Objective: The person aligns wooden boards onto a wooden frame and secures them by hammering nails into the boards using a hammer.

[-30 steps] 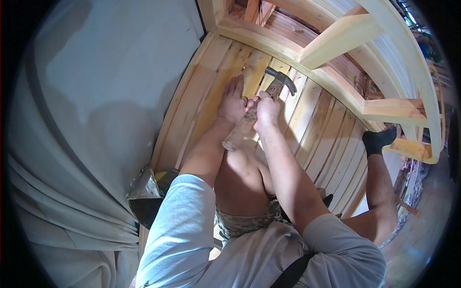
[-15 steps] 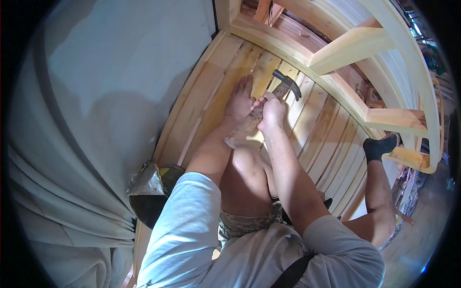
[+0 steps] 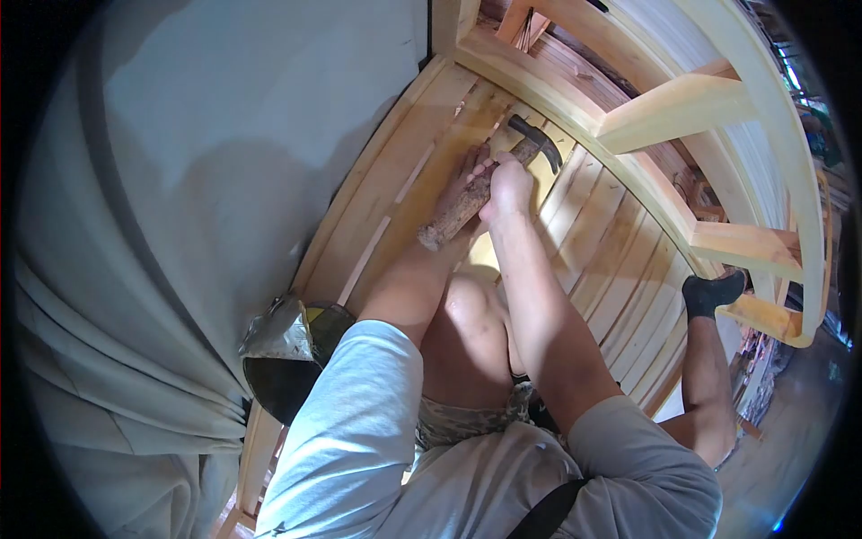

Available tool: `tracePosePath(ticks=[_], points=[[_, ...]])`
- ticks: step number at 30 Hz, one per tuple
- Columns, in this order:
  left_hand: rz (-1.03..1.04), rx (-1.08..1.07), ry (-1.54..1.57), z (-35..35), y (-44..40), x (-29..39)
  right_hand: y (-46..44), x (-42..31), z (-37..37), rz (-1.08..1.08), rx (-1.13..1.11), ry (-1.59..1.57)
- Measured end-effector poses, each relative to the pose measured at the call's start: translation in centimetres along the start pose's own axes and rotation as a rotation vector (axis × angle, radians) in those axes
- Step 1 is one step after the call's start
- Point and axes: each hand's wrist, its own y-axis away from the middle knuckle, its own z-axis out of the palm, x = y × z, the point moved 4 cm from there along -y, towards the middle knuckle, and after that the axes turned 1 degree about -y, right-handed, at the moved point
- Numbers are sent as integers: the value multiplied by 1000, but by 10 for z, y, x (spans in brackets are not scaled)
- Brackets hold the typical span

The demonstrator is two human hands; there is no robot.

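Observation:
My right hand [image 3: 510, 190] is closed round the wooden handle of a claw hammer [image 3: 456, 214]. The dark metal head points up and away, above the slats, and the worn handle end hangs over my left forearm. Under the hammer, my left hand [image 3: 462, 168] lies against the wooden slats [image 3: 422, 166], its fingers stretched forward. The handle and right fingers hide part of it. No nail can be made out near either hand.
A dark bucket [image 3: 278, 382] with a silvery sheet on its rim stands to the left, beside a draped grey cloth [image 3: 117, 386]. A pale wall [image 3: 269, 99] rises at left. Wooden framing [image 3: 673, 112] runs along the upper right, with my dark-socked foot [image 3: 712, 292] against it.
The view has shifted slightly. My left hand sits further right against the slats, more covered by the hammer. The hammer's head is a little higher and its handle end has lifted.

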Motion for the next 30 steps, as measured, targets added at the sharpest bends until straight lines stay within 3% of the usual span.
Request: tracePosePath(ticks=[2, 4, 7, 14, 17, 19, 20, 21, 23, 24, 25, 28, 30], points=[[23, 66, -83, 2, 6, 0, -3, 3, 2, 11, -25, -55], [40, 181, 247, -42, 12, 3, -13, 5, 2, 44, -47, -50], [2, 158, 114, -28, 8, 5, -21, 9, -1, 50, -22, -45], [-38, 173, 181, -24, 5, 6, -12, 6, 1, 66, -66, -39], [-147, -52, 453, -19, 0, 1, 7, -4, -11, 21, -5, 17], [-298, -22, 652, -29, 1, -7, 18, -13, -36, 38, 32, 95], [-251, 3, 552, -64, 2, 7, 9, -11, -59, 52, -63, 143], [-235, 2, 556, -67, 1, 8, 16, -17, -70, 40, -56, 134], [-140, -109, 266, -66, -2, 12, 29, -23, -93, 90, 16, 212], [-143, 50, 331, -70, -1, 13, 32, -24, -99, 69, 33, 218], [-132, 45, 329, -67, -1, 13, 31, -23, -101, 68, 37, 208], [-259, -13, 313, -70, -4, 7, 30, -20, -96, 42, 52, 170], [-342, 131, 230, -64, 0, 1, 29, -20, -95, 37, 53, 160]])
